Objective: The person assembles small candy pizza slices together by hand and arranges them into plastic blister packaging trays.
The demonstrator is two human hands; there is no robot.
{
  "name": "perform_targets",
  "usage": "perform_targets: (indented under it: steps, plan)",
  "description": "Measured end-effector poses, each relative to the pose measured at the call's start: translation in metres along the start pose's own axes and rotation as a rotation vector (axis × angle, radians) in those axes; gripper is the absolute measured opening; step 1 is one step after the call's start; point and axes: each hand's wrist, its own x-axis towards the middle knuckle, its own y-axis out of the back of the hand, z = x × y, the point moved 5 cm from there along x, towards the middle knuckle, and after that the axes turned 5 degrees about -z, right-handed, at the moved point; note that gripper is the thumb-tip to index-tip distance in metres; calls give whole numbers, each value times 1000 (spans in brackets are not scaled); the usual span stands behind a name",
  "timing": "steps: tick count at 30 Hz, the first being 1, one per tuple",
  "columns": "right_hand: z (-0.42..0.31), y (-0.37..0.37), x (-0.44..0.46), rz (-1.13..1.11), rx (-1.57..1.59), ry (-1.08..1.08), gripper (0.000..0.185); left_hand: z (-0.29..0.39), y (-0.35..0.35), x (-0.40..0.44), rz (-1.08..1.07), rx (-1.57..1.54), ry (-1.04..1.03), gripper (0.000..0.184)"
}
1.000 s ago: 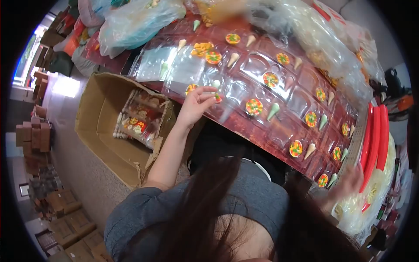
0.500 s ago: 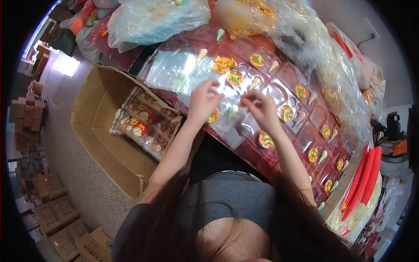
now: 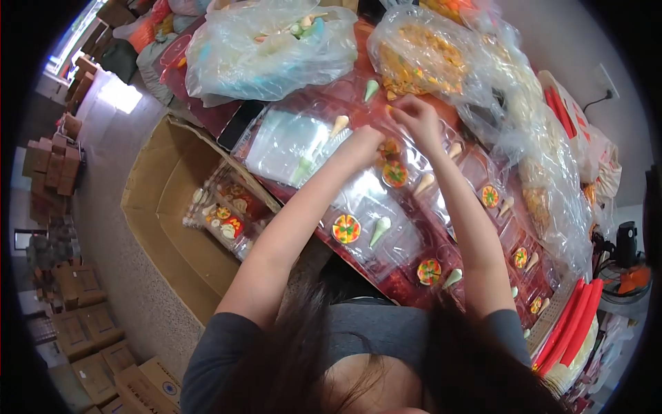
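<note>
My left hand (image 3: 364,146) is over the table with its fingers curled down beside a small pile of orange pieces (image 3: 389,147); its fingertips are mostly hidden. My right hand (image 3: 419,119) is farther back, thumb and finger pinched on a small orange-yellow piece (image 3: 389,109). Just in front of the hands lies a round toy pizza (image 3: 395,174) in a clear plastic tray. Nearer to me, another toy pizza (image 3: 346,229) and a pale green cone (image 3: 380,231) lie in a clear tray. A cream cone (image 3: 339,125) is left of my left hand.
A clear bag of orange pieces (image 3: 420,62) lies behind my right hand, and a large bag of cones (image 3: 276,52) at the back left. More trays with pizzas and cones extend right. An open cardboard box (image 3: 162,207) holding packed sets stands left of the table (image 3: 407,293).
Both hands have moved away from me, toward the orange pile and the bag. The view has shifted, and the near tray's pizza and green cone are now uncovered.
</note>
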Motion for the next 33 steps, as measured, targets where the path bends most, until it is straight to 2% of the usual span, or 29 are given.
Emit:
perform_targets:
  steps: [2,4,5,7,9,12,18,22,28,33]
  plan:
    - [0,-29,34,-55,-85,28,10,-11,5,-2,40,-277,71,35]
    - [-1,-56,63,-117,-117,142,13,-22,22,-5,171,-375,117,32]
    - [12,-68,80,-118,-112,141,13,-27,27,-6,169,-371,121,32]
    - [32,-96,105,-252,-225,259,17,-50,40,-13,333,-986,167,29]
    - [31,-106,110,-287,-308,302,18,-72,54,-15,399,-1079,183,30]
    - [33,-114,111,-388,-586,415,22,-99,66,-13,469,-1151,185,32]
    - [28,-108,103,-242,-384,533,20,-127,66,3,455,-1152,221,31]
    - [19,-103,94,-450,160,41,16,-128,64,10,496,-1237,197,28]
    - [27,-110,101,-437,214,76,9,-125,68,7,520,-1238,253,28]
    - [30,-99,115,-327,-76,34,17,-136,72,4,504,-1154,270,28]
